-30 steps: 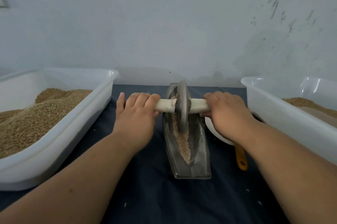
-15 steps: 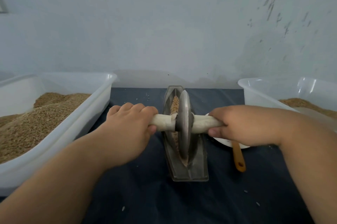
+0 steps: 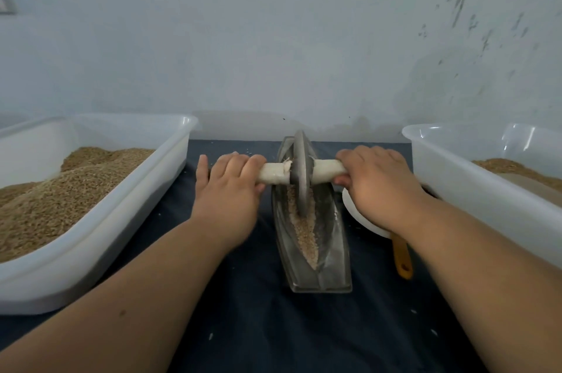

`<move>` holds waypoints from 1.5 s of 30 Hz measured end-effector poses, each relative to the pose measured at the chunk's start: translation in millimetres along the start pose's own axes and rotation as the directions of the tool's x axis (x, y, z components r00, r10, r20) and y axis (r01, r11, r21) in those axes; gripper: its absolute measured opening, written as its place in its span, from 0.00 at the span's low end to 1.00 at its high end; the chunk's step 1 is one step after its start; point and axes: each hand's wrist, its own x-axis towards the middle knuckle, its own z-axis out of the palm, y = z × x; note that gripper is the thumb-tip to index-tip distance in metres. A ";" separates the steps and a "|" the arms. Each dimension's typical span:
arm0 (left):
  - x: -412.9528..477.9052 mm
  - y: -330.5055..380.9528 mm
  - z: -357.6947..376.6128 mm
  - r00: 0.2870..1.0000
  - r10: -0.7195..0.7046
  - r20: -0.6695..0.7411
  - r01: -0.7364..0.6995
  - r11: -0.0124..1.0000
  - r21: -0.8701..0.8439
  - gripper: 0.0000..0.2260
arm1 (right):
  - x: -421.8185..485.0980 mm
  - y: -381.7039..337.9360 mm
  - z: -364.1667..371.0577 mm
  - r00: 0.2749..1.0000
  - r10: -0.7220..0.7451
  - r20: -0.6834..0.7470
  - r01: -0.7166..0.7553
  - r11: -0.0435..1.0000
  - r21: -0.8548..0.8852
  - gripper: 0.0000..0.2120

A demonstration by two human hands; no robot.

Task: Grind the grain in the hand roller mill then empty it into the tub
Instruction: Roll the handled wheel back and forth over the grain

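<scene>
One roller mill [image 3: 331, 248] sits on the dark bench [image 3: 258, 312] between two white tubs, the left tub [image 3: 121, 220] and the right tub [image 3: 456, 178], each holding grain. Its single wheel [image 3: 301, 172] stands upright near the trough's far end, with crushed grain [image 3: 305, 232] along the trough floor. Each hand has a closed grip on the one pale axle [image 3: 273, 173], the left hand [image 3: 231, 190] on one end and the right hand [image 3: 380, 187] on the other. One white dish [image 3: 359, 217] lies beneath the right wrist.

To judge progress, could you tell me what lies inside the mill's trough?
Crushed pale grain lies along the trough floor, the wheel standing in it; anything under the wheel is hidden.
</scene>
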 end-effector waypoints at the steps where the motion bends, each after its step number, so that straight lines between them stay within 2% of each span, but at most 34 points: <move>1: -0.5 0.8 -2.5 1.000 0.005 0.002 -0.005 1.000 0.005 0.17 | -1.2 0.6 -2.8 1.000 -0.003 0.025 0.002 1.000 0.017 0.18; 4: -2.4 1.5 -17.6 0.997 0.074 0.034 -0.076 0.996 0.036 0.16 | -8.6 4.7 -23.4 0.980 -0.043 0.193 0.012 0.987 0.162 0.10; 6: -4.8 0.4 -32.5 0.985 0.147 0.086 -0.151 0.988 0.040 0.15 | -15.6 7.3 -42.4 0.937 -0.063 0.343 -0.028 0.967 0.253 0.09; 8: -9.9 -1.2 -48.6 0.967 0.207 0.146 -0.211 0.977 0.015 0.15 | -22.9 7.5 -61.8 0.880 -0.087 0.466 -0.040 0.966 0.255 0.09; 11: -17.8 -3.4 -65.9 0.945 0.252 0.208 -0.253 0.967 -0.022 0.12 | -30.2 5.3 -79.2 0.840 -0.109 0.531 0.000 0.980 0.200 0.10; 14: -18.9 -2.6 -65.6 0.951 0.234 0.200 -0.240 0.971 0.002 0.12 | -28.8 2.5 -74.7 0.854 -0.088 0.512 0.003 0.986 0.165 0.08; 16: -14.9 0.2 -55.0 0.967 0.185 0.177 -0.196 0.979 0.049 0.15 | -23.0 0.8 -59.1 0.889 -0.053 0.455 -0.023 0.987 0.160 0.06; 19: -4.4 2.0 -31.7 0.989 0.062 0.138 -0.078 0.991 0.111 0.19 | -10.7 1.3 -27.3 0.976 -0.012 0.219 -0.006 0.997 0.083 0.08; 21: 1.1 0.4 -20.2 0.995 0.023 0.099 -0.036 0.992 0.124 0.20 | -3.5 1.9 -8.4 0.997 0.001 0.080 -0.003 1.000 0.021 0.12; 23: 2.8 -1.0 -14.0 0.998 0.026 0.053 -0.033 0.990 0.134 0.18 | 1.1 2.0 0.3 0.999 0.015 0.028 -0.016 1.000 0.024 0.14; 26: 1.1 -1.4 -13.2 0.998 0.057 0.017 -0.059 0.986 0.158 0.16 | -0.6 3.0 1.7 0.999 0.004 0.040 -0.005 1.000 0.023 0.15; 28: 0.1 -1.8 -19.8 0.995 0.087 0.049 -0.093 0.986 0.136 0.16 | -6.2 3.9 -7.2 0.995 -0.025 0.101 0.021 0.999 0.048 0.14; 30: -1.1 -4.1 -31.7 0.986 0.122 0.118 -0.135 0.985 0.109 0.15 | -13.6 4.8 -24.1 0.979 -0.054 0.196 0.033 0.993 0.110 0.09; 34: -17.3 -5.7 -61.9 0.951 0.212 0.224 -0.227 0.973 0.047 0.13 | -27.2 5.8 -67.4 0.873 -0.103 0.476 0.012 0.982 0.189 0.09; 37: -23.5 -5.4 -75.7 0.940 0.220 0.263 -0.228 0.974 0.000 0.12 | -33.3 6.3 -86.2 0.805 -0.112 0.583 -0.001 0.982 0.190 0.09; 39: -20.1 -4.3 -73.9 0.943 0.198 0.268 -0.205 0.979 -0.004 0.12 | -32.1 5.1 -83.4 0.814 -0.104 0.572 0.000 0.984 0.178 0.08; 41: -15.6 -1.9 -60.8 0.959 0.174 0.222 -0.186 0.982 0.034 0.14 | -26.5 3.3 -65.8 0.863 -0.077 0.500 -0.013 0.985 0.174 0.07; 43: -9.5 0.6 -41.0 0.980 0.129 0.149 -0.142 0.987 0.078 0.17 | -18.7 1.5 -42.1 0.935 -0.032 0.352 -0.023 0.989 0.149 0.05; 45: -3.2 0.8 -23.1 0.993 0.071 0.098 -0.081 0.991 0.108 0.21 | -10.6 0.9 -18.6 0.989 -0.025 0.149 0.017 0.998 0.053 0.08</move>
